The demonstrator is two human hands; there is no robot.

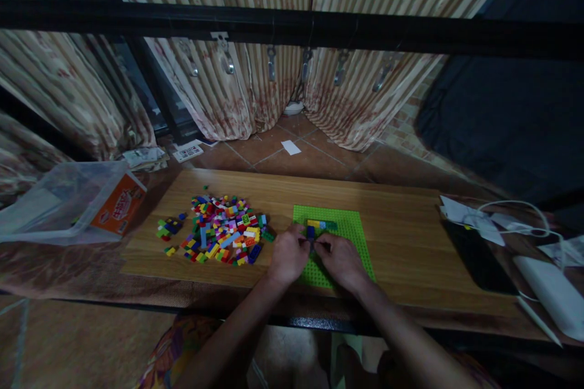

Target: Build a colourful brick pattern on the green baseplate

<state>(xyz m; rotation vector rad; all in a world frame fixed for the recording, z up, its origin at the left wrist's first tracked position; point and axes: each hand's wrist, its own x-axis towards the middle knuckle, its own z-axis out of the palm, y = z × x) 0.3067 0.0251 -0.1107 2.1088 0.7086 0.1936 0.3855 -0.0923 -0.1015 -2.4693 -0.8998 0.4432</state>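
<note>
A bright green studded baseplate (pixel 359 237) lies on the wooden board. Near its upper middle, a row of toy building bricks (pixel 322 225) in yellow, light blue and green is attached. A dark blue brick (pixel 311 232) sits at the row's left end, just beyond my fingertips. My left hand (pixel 289 255) comes in over the plate's left edge with its fingers closed. Opposite it, my right hand (pixel 342 258) is closed in a pinch over the plate's middle. Their fingertips meet at a small dark blue brick (pixel 312 244), partly hidden by the fingers.
Left of the plate, loose colourful bricks (pixel 228 231) lie heaped on the wooden board (pixel 410 243). A clear plastic bin (pixel 68 200) with an orange label stands farther left. On the right are a black tablet-like slab (pixel 479 258), a white box-like device (pixel 550 295) and white cables (pixel 524 203).
</note>
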